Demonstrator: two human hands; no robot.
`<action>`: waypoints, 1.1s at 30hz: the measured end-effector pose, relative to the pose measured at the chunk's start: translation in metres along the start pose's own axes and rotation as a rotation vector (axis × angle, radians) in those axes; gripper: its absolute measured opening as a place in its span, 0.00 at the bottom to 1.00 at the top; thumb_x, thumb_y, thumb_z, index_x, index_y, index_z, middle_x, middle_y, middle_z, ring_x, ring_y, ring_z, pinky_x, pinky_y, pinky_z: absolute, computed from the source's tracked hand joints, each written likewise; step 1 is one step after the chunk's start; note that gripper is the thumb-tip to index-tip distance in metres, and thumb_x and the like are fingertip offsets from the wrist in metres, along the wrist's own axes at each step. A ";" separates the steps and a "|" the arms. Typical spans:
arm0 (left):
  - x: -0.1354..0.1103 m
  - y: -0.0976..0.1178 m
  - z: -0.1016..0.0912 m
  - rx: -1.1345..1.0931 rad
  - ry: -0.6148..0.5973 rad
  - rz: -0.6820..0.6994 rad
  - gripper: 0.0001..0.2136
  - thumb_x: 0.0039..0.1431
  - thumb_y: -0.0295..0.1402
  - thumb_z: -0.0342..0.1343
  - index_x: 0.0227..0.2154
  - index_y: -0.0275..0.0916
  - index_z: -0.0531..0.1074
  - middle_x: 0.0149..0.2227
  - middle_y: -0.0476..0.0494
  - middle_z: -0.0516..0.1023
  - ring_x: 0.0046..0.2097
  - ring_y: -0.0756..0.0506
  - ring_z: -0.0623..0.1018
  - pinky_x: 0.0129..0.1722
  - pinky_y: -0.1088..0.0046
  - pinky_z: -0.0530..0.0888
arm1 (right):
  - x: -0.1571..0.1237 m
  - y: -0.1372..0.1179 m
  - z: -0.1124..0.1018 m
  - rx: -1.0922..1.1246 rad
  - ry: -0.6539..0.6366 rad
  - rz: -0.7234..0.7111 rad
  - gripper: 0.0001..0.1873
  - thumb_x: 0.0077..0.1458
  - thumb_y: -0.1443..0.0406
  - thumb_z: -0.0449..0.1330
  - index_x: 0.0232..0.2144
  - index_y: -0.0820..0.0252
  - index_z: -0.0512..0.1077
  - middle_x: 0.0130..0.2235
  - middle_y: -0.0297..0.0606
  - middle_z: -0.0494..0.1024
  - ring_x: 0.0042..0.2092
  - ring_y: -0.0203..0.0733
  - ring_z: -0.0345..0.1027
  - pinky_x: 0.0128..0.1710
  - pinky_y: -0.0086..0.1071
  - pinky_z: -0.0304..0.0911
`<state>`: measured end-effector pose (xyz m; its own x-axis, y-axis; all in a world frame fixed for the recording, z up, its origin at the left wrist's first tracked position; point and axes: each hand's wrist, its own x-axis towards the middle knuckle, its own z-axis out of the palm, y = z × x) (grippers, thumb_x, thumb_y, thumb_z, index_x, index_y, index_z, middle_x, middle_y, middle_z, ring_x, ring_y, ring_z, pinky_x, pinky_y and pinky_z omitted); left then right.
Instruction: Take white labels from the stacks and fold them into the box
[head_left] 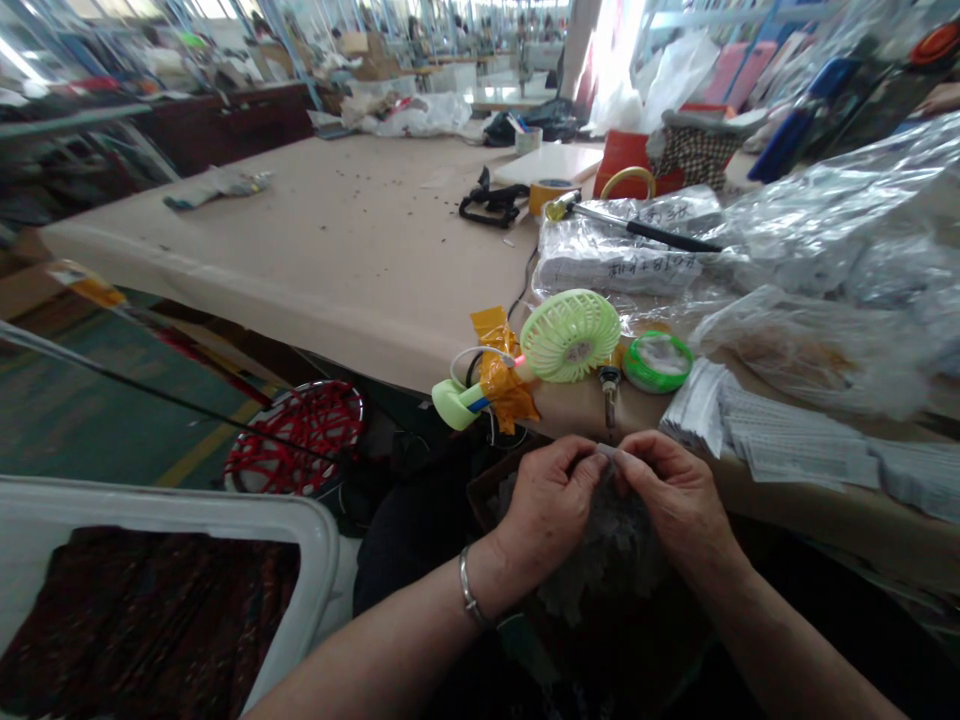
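At the bottom left, a white tub (315, 530) filled with dark cloth (150, 610) is seen. A metal bangle (469, 592) is worn on the left wrist. A white tag (609, 452) is pinched between the fingertips of the left hand (551, 505) and the right hand (675, 500), both closed on it, just below the table edge. A bunch of grey fabric (611, 555) is gathered beneath the tag, against both palms. Just beyond the hands, a stack of white paper slips (780, 440) is laid on the table (360, 230) to the right. A pale green fan (570, 335), its handle bound with yellow tape, is propped at the table edge, with a green ring (658, 362) just beside it. Farther back, clear plastic bags (825, 220) are piled on the right, and a black strap (491, 205) and a tape roll (550, 192) are set near the middle of the table.
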<state>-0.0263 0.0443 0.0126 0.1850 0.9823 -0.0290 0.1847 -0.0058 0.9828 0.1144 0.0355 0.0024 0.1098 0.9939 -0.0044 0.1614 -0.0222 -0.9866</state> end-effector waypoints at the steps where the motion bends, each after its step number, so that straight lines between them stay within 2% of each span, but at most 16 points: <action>1: 0.001 0.000 0.000 0.015 0.004 0.024 0.08 0.57 0.32 0.51 0.30 0.37 0.75 0.28 0.48 0.77 0.31 0.50 0.73 0.32 0.78 0.68 | 0.000 -0.001 0.001 -0.001 0.000 -0.001 0.09 0.50 0.61 0.60 0.23 0.59 0.68 0.20 0.28 0.66 0.23 0.31 0.59 0.23 0.25 0.57; 10: 0.006 -0.004 0.000 0.115 0.001 0.132 0.10 0.60 0.33 0.49 0.29 0.38 0.74 0.26 0.49 0.74 0.29 0.51 0.72 0.31 0.78 0.66 | 0.005 -0.002 0.001 -0.019 0.003 -0.041 0.07 0.51 0.62 0.59 0.25 0.59 0.68 0.20 0.27 0.67 0.23 0.31 0.60 0.23 0.25 0.58; 20: 0.011 -0.007 0.003 0.093 0.000 0.131 0.11 0.60 0.34 0.49 0.27 0.37 0.73 0.25 0.50 0.72 0.28 0.52 0.69 0.29 0.78 0.65 | 0.006 -0.003 0.002 0.001 0.009 -0.062 0.06 0.52 0.63 0.59 0.26 0.59 0.68 0.20 0.27 0.67 0.22 0.30 0.60 0.23 0.24 0.57; 27: 0.015 -0.009 0.006 0.080 0.048 0.146 0.10 0.59 0.32 0.50 0.26 0.37 0.73 0.23 0.51 0.72 0.26 0.53 0.69 0.28 0.79 0.65 | 0.009 0.000 0.005 0.042 0.038 -0.079 0.06 0.53 0.63 0.59 0.27 0.59 0.68 0.20 0.26 0.67 0.22 0.29 0.60 0.22 0.23 0.58; 30: 0.010 -0.005 0.005 0.076 0.040 0.132 0.09 0.59 0.32 0.51 0.27 0.37 0.74 0.24 0.51 0.73 0.27 0.52 0.70 0.28 0.79 0.66 | 0.003 0.003 0.005 0.037 0.020 -0.088 0.06 0.54 0.63 0.59 0.28 0.59 0.69 0.21 0.27 0.68 0.23 0.30 0.62 0.23 0.23 0.60; 33: 0.001 -0.006 0.002 0.069 0.009 0.099 0.09 0.59 0.31 0.51 0.28 0.37 0.75 0.25 0.50 0.75 0.28 0.52 0.72 0.29 0.79 0.67 | -0.012 0.004 -0.002 -0.036 -0.057 -0.095 0.06 0.55 0.62 0.58 0.34 0.58 0.70 0.23 0.28 0.71 0.24 0.31 0.66 0.24 0.23 0.62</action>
<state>-0.0248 0.0452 0.0065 0.1969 0.9779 0.0700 0.2318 -0.1158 0.9659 0.1160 0.0230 -0.0015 0.0361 0.9963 0.0783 0.2032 0.0694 -0.9767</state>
